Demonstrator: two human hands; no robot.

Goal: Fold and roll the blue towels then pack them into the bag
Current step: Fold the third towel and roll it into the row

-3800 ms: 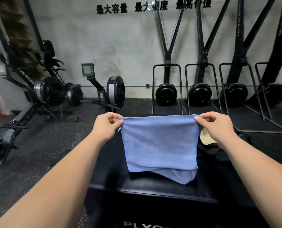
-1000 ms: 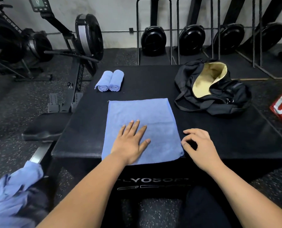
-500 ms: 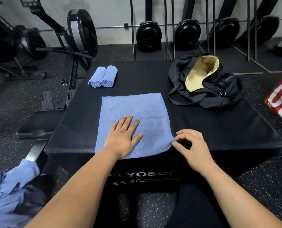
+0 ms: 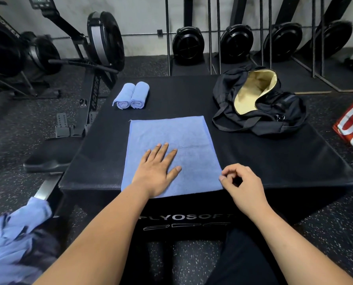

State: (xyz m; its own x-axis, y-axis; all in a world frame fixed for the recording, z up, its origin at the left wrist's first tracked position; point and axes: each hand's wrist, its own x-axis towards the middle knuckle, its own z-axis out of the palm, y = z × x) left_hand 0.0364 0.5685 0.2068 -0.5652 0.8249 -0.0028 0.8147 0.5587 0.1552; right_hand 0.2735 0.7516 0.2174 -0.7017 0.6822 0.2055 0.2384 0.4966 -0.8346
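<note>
blue towel (image 4: pixel 171 138) lies spread flat on the black counter (image 4: pixel 274 161), its near edge at the counter's front lip. left hand (image 4: pixel 157 171) rests palm down on the towel's near half, fingers straight and slightly spread. right hand (image 4: pixel 245 186) is at the towel's near right corner, fingers curled, thumb and forefinger pinching the right hem. two rolled towels (image 4: pixel 131 96) lie side by side, touching, at the counter's far left (rolled ends face the camera). black bag (image 4: pixel 274 118) sits far right, mouth open, yellow lining showing. lower left, off the counter: a blurred blue heap (image 4: pixel 13 239), probably more towels. rowing machine (image 4: pixel 101 42) stands behind.
</note>
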